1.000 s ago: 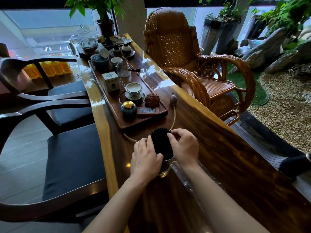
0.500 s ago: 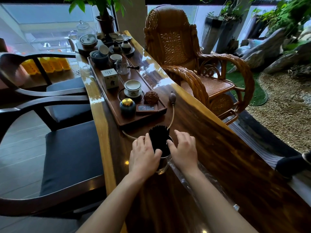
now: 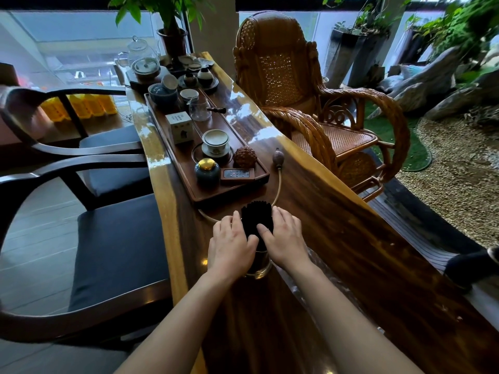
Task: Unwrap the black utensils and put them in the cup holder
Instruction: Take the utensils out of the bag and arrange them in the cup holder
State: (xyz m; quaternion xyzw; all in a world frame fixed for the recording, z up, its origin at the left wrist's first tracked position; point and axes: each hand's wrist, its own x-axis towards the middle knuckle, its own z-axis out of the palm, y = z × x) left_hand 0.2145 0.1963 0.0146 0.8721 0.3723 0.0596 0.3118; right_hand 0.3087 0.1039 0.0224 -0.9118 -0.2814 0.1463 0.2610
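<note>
Bare left hand point(image 3: 231, 240) and right hand point(image 3: 283, 238), bare forearms point(image 3: 337, 306)

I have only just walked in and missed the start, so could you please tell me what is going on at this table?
A person at the long wooden table has both hands cupped round a bundle of black utensils, which stands upright in a glass cup holder. The left hand holds its left side and the right hand its right, thumbs in front. The utensils look already unwrapped and in place. A tea tray sits just beyond.
</note>
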